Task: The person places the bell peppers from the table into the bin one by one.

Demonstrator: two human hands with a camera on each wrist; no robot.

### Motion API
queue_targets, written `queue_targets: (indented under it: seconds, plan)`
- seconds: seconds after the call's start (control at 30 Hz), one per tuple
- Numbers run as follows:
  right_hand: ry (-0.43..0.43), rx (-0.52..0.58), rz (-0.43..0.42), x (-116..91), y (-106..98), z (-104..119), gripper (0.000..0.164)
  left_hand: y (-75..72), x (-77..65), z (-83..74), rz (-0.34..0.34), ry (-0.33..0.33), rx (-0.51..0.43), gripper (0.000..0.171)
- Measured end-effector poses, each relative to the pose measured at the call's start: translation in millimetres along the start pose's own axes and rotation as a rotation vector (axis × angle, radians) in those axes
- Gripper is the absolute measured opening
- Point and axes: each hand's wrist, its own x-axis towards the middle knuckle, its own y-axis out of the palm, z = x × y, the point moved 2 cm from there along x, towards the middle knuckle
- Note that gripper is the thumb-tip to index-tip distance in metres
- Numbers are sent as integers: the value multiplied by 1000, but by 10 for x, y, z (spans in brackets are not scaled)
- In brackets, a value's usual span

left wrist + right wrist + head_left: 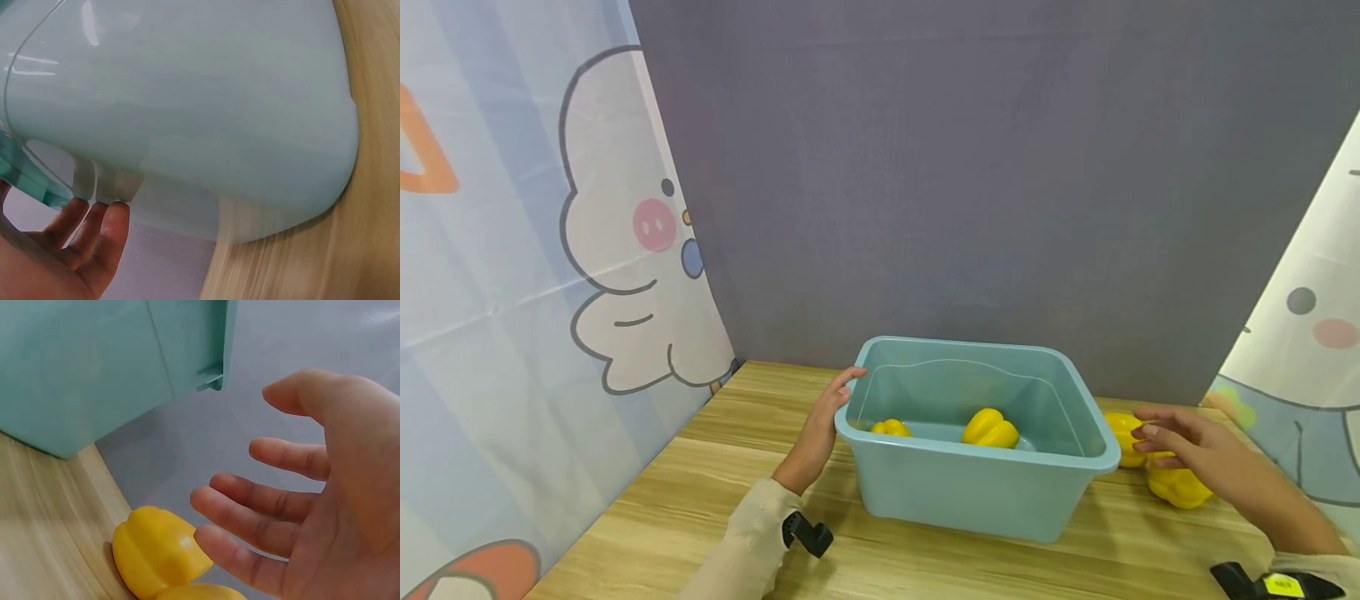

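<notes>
A pale blue-green plastic bin [955,492] stands on the wooden table. Inside it are one yellow bell pepper [990,428] and, partly hidden by the front rim, another yellow bell pepper [891,427]. My left hand [822,425] holds the bin's left rim; in the left wrist view, fingertips [115,215] touch the outer wall just under the rim. To the right of the bin, my right hand [1195,450] hovers with spread, loosely bent fingers and nothing in them. Two more yellow bell peppers lie by it, one behind [1122,437], one nearer [1180,487], partly covered by the hand.
The wood-grain table [760,442] ends at a grey upright panel [962,183] close behind the bin. A cartoon-printed cloth [497,292] hangs on the left, and a similar printed cloth [1311,350] borders the right side.
</notes>
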Motion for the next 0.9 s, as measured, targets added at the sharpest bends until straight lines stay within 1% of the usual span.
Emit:
queue_targets:
  seconds: [0.2,0.4,0.57,0.67,0.77,0.9]
  plan:
    - [-13,29,-9,-29,-15,-23,45,2,-13,-13,2,-7,-5,56]
    - [-39,-23,-39,-24,-62,-14,43,-25,-10,-48,4,0,-6,55]
    - [-37,-29,-63,-64,-122,-83,43,-29,2,-39,18,9,-9,55]
    - [-43,-58,-78,-109,-161,-122,43,-22,16,-34,23,13,-11,56]
    - [-21,-80,-91,-144,-194,-146,43,-19,21,-26,16,13,-13,55]
    - [22,-84,-83,-173,-233,-157,46,-20,10,-10,6,8,-13,55]
